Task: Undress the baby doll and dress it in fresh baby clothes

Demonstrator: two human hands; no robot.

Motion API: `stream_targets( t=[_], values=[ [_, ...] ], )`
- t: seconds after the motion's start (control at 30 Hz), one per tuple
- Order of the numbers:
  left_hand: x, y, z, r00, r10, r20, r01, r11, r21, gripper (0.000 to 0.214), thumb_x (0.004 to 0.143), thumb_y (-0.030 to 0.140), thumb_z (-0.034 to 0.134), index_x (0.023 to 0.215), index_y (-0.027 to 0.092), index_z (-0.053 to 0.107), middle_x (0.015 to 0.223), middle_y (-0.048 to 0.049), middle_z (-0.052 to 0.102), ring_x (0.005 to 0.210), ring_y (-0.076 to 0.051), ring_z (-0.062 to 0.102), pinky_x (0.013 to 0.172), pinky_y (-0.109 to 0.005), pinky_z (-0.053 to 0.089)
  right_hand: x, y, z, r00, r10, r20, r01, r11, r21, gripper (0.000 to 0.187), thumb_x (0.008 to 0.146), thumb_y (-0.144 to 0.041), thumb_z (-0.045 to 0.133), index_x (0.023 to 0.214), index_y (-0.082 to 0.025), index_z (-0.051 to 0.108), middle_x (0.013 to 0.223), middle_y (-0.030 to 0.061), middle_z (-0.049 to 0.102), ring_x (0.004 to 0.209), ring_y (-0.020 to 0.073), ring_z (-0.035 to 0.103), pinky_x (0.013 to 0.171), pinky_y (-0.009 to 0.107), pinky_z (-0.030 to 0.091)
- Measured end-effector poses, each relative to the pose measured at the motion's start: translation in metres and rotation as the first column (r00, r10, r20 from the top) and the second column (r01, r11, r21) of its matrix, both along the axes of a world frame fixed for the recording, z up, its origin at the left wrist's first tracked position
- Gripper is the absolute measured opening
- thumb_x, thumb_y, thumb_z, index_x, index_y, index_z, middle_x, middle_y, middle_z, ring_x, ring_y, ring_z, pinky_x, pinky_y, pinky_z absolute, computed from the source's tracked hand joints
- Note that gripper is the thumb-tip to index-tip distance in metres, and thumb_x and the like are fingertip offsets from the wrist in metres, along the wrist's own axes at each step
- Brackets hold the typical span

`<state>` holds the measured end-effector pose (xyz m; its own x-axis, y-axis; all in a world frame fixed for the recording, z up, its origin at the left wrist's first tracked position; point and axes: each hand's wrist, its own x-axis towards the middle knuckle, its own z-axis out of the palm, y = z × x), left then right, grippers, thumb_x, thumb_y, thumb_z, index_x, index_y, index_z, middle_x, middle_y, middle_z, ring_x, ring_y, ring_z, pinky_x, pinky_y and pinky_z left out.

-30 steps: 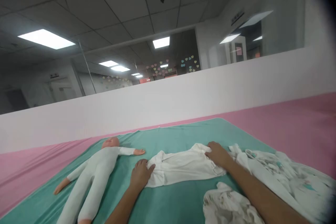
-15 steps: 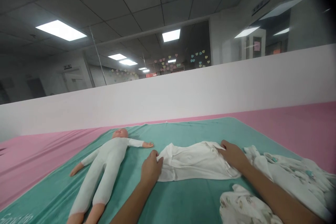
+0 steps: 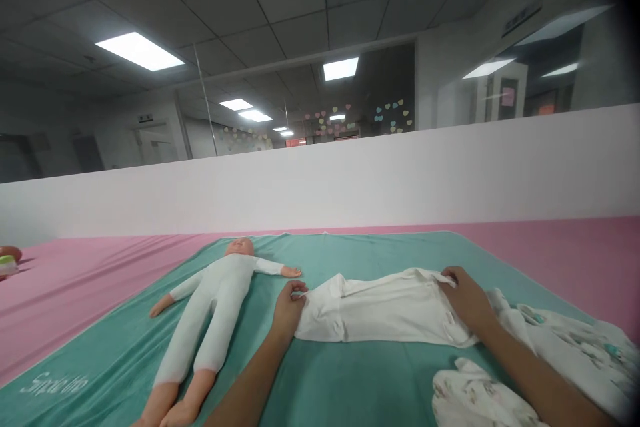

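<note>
Vs a sec ago, head view has levelled & swung a bit, so a reddish object [image 3: 9, 253] w/ a green bit now shows at far left on the pink sheet [image 3: 85, 273]. L hand [image 3: 287, 312] has shifted to the doll-side end of the white sleepsuit [image 3: 385, 307], fingers [image 3: 299, 287] pinched on its corner. R hand [image 3: 467, 299] is at the other end, fingers looking clamped over the top edge. So suit's now held at both ends, lying flat lengthwise on the green mat [image 3: 100, 347], just beside the doll [image 3: 215, 300], not on it. Printed cloths [image 3: 475, 393] lie near R arm. White script at mat's bottom-left corner, prob "Sirpto Inp", can't read for sure.
</note>
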<state>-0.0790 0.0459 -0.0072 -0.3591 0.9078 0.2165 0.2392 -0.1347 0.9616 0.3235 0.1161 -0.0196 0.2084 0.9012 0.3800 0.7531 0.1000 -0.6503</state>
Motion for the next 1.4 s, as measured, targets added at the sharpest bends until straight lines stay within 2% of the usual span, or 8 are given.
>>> stream_targets(
  t=[0.1,0.23,0.33,0.5,0.8,0.97,1.27,1.4],
  values=[
    [0.004,-0.001,-0.003,0.993,-0.024,-0.119,0.027,0.999,0.023,0.026,0.066,0.010,0.050,0.090,0.018,0.056,0.091,-0.0042,0.064,0.071,-0.016,0.058,0.070,-0.028,0.043,0.004,0.001,0.000,1.000,-0.018,0.001,0.018,0.999,0.043,0.022,0.079,-0.035,0.038,0.096,-0.023,0.047,0.103,0.0064,0.059,0.091,0.0241,0.056,0.073,0.032,0.041],
    [0.011,-0.009,-0.003,0.938,0.004,-0.346,0.046,0.989,0.137,0.025,0.072,0.010,0.044,0.092,0.019,0.055,0.096,-0.0052,0.061,0.089,-0.020,0.057,0.081,-0.031,0.042,0.004,0.000,0.002,0.997,-0.058,0.059,0.054,0.997,0.063,0.030,0.077,-0.029,0.037,0.104,-0.021,0.047,0.116,0.0095,0.055,0.104,0.0268,0.053,0.082,0.035,0.041],
    [0.014,-0.015,0.000,0.839,0.039,-0.544,0.109,0.965,0.237,0.030,0.074,0.006,0.038,0.095,0.020,0.055,0.105,-0.0054,0.056,0.099,-0.020,0.053,0.084,-0.031,0.042,0.002,-0.002,0.005,0.995,-0.058,0.080,0.062,0.997,-0.047,0.041,0.076,-0.034,0.041,0.115,-0.023,0.043,0.124,0.0103,0.051,0.108,0.0287,0.052,0.079,0.036,0.042],
    [0.016,-0.017,0.001,0.685,0.083,-0.724,0.111,0.970,0.216,0.036,0.076,0.004,0.036,0.102,0.021,0.054,0.105,-0.0041,0.055,0.100,-0.018,0.051,0.083,-0.030,0.040,0.000,-0.008,0.010,0.997,0.044,0.060,-0.027,0.965,-0.261,0.041,0.076,-0.047,0.044,0.111,-0.024,0.046,0.109,0.0102,0.059,0.090,0.0283,0.059,0.070,0.035,0.043],
    [0.013,-0.015,-0.002,0.632,0.054,-0.773,-0.101,0.995,-0.014,0.028,0.086,0.037,0.042,0.108,0.022,0.052,0.108,-0.0037,0.055,0.093,-0.018,0.054,0.070,-0.026,0.038,-0.001,-0.008,0.003,0.985,0.174,0.011,-0.165,0.952,-0.258,0.045,0.077,-0.059,0.043,0.106,-0.024,0.049,0.104,0.0069,0.062,0.088,0.0267,0.059,0.072,0.034,0.043],
    [0.012,-0.015,-0.002,0.627,-0.002,-0.779,-0.102,0.991,-0.084,0.032,0.085,0.046,0.042,0.098,0.020,0.058,0.099,-0.0044,0.060,0.096,-0.021,0.053,0.076,-0.028,0.037,-0.007,-0.016,0.008,0.975,0.224,0.007,-0.216,0.949,-0.230,0.046,0.078,-0.065,0.039,0.092,-0.023,0.050,0.088,0.0045,0.064,0.078,0.0242,0.060,0.067,0.032,0.042],
    [0.014,-0.015,-0.002,0.639,0.076,-0.765,0.027,0.992,0.121,0.022,0.081,0.014,0.043,0.095,0.022,0.058,0.098,-0.0025,0.061,0.095,-0.018,0.052,0.079,-0.029,0.039,-0.011,-0.019,0.008,0.966,0.258,-0.029,-0.259,0.954,-0.153,0.043,0.079,-0.065,0.039,0.079,-0.022,0.049,0.071,-0.0001,0.056,0.068,0.0203,0.056,0.064,0.031,0.040],
    [0.009,-0.017,0.008,0.673,0.251,-0.696,0.012,0.937,0.350,0.023,0.085,0.013,0.038,0.090,0.020,0.059,0.096,-0.0048,0.060,0.095,-0.019,0.054,0.082,-0.033,0.042,-0.013,-0.020,0.015,0.906,0.153,-0.394,-0.187,0.981,-0.051,0.040,0.077,-0.062,0.047,0.081,-0.023,0.053,0.071,-0.0006,0.055,0.065,0.0181,0.053,0.057,0.028,0.042]
  ],
)
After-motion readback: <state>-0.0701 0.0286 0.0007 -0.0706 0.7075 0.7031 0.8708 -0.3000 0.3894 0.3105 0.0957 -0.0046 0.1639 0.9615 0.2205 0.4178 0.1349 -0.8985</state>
